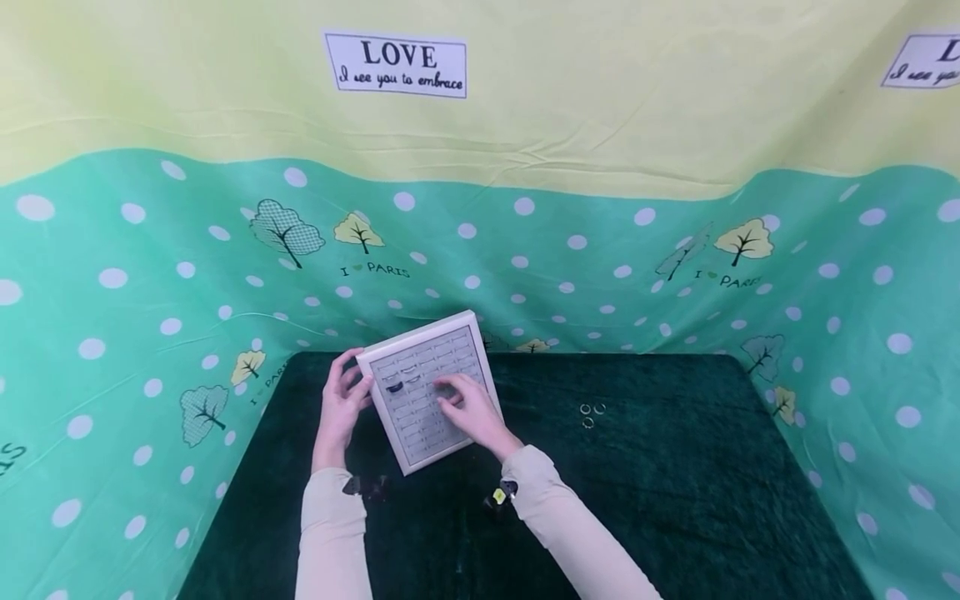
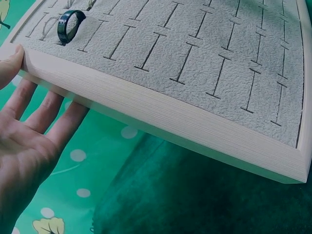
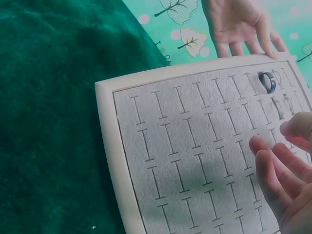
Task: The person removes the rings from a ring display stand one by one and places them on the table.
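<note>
A ring display tray point(image 1: 420, 463) with a pale wood-grain frame and a grey slotted pad is tilted up over the dark table. My left hand point(image 1: 342, 408) grips its left edge, the thumb on the frame and the fingers underneath. One black ring point(image 2: 68, 28) stands in a slot near that edge. Silver rings point(image 3: 278, 108) sit in slots close by. My right hand point(image 1: 468, 408) hovers over the pad beside the rings; in the right wrist view its thumb and fingers point(image 3: 267, 170) are bent and apart, with nothing visible between them.
Three loose rings point(image 1: 588, 422) lie on the dark green velvet tabletop point(image 1: 675, 500), right of the tray. Behind and at both sides hangs a green and yellow patterned cloth point(image 1: 525, 250). Each wrist wears a small dark camera point(image 1: 498, 497).
</note>
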`<state>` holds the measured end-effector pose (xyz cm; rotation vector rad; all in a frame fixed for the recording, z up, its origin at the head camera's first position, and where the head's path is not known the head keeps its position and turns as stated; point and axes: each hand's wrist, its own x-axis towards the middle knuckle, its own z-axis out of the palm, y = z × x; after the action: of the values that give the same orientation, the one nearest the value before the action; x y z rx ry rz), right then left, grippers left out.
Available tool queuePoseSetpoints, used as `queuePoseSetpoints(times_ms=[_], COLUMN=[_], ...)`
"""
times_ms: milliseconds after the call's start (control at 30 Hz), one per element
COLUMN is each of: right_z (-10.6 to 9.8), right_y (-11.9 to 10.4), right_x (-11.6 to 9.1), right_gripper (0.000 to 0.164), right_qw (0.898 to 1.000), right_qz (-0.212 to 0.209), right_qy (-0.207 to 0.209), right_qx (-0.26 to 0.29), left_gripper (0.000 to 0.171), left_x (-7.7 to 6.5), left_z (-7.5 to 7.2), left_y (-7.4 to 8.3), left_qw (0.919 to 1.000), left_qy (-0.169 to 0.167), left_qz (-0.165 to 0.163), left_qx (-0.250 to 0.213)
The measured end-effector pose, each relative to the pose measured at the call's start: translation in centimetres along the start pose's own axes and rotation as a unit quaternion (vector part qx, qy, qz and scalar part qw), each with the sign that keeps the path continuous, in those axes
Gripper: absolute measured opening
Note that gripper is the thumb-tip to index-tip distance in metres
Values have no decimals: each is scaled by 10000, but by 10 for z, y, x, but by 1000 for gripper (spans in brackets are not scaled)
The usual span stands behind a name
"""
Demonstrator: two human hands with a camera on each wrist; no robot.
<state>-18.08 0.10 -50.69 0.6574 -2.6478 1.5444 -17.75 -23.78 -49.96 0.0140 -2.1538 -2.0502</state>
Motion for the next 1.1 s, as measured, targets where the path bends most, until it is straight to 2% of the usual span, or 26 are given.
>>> queuePoseSetpoints(times_ms=[267, 567, 800, 1100], right_z=[6, 19, 25, 35], right_y=[-8, -21, -24, -25], right_x=[7, 16, 23, 29], right_gripper=[30, 30, 26, 17], right_qw=[9998, 9998, 9992, 9965], right_qz=[-36, -20, 47, 219], right_qy=[157, 199, 395, 795], right_qx=[68, 50, 73, -124], left_gripper=[44, 46, 43, 46], left_x=[1, -1, -1, -1], left_z=[1, 1, -2, 1], left_y=[-6, -2, -7, -1], left_qw=[9993, 9999, 9991, 9998], left_qy=[-85, 20, -42, 19], left_qz=[277, 49, 335, 63], left_qx=[-218, -96, -260, -177])
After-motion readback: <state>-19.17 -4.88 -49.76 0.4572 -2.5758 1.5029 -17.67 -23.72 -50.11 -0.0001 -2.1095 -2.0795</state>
